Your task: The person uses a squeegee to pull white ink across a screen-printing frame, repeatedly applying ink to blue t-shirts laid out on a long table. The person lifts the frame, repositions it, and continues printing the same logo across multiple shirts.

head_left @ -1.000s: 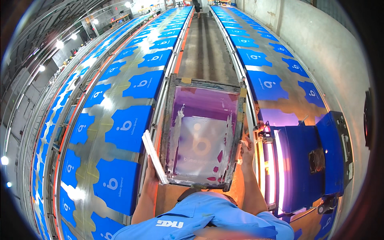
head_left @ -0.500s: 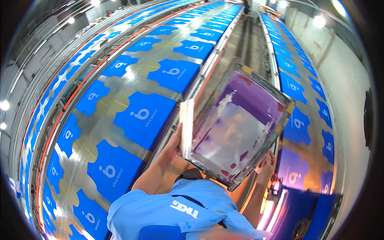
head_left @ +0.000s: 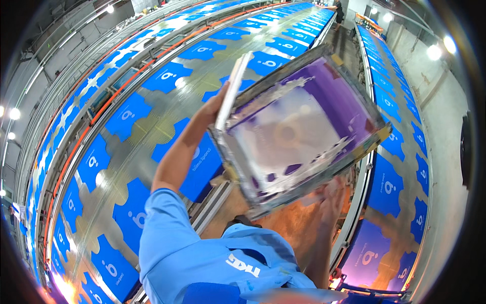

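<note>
My left hand grips the white squeegee along the left side of a screen-printing frame, which is raised and tilted. The frame's dark metal border surrounds a purple mesh with a pale middle panel, smeared edges and a faint round print. My right hand, blurred, holds the frame's lower right edge from below. My blue shirt and left sleeve fill the lower middle of the view.
Long printing tables carry blue garment pieces with white prints on both sides. An aisle runs between them, with a person at the far end. A grey wall stands right; glowing dryer equipment shows at lower right.
The screen and squeegee have risen and swung toward the left table, turning clockwise. My left arm is higher and farther forward. The view has turned left; the blue dryer has mostly left it.
</note>
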`<state>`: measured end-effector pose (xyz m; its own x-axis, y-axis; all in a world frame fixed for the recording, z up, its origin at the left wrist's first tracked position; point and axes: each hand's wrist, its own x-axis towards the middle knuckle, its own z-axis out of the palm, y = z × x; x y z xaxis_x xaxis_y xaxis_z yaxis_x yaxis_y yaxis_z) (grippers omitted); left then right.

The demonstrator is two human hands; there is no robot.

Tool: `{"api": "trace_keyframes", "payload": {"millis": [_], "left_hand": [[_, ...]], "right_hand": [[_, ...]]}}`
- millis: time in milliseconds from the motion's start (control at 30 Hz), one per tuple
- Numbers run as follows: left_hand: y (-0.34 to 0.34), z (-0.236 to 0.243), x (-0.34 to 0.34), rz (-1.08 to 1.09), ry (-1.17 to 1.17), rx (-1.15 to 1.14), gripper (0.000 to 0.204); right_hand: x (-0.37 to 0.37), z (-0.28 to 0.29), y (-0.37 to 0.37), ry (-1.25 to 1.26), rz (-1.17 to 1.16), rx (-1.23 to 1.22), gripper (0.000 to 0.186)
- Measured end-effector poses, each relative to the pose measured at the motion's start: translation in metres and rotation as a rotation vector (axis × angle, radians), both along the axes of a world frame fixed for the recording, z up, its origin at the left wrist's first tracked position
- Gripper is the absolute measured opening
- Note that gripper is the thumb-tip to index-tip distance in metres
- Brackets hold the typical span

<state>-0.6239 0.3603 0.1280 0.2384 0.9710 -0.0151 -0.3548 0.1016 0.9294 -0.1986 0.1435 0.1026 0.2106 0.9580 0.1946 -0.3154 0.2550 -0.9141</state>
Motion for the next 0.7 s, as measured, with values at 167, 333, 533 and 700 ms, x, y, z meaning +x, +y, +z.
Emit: {"api": "trace_keyframes", "payload": {"millis": [167, 333, 533, 700], "left_hand": [[-0.029, 0.016, -0.02, -0.054, 0.233, 0.023, 0.068], [-0.071, -0.035, -0.077, 0.108, 0.347, -0.226, 0.06], [-0.067, -0.065, -0.187, 0.016, 0.48, -0.17, 0.059], [-0.078, -0.06, -0.215, 0.088, 0.49, -0.165, 0.071]], "right_hand": [[-0.015, 0.033, -0.084, -0.196, 0.426, -0.14, 0.071], [-0.008, 0.094, -0.082, -0.921, 0.843, -0.114, 0.075], [-0.038, 0.235, -0.053, -0.275, 0.664, 0.729, 0.015], [-0.086, 0.276, -0.063, 0.364, 0.799, 0.848, 0.054]]}}
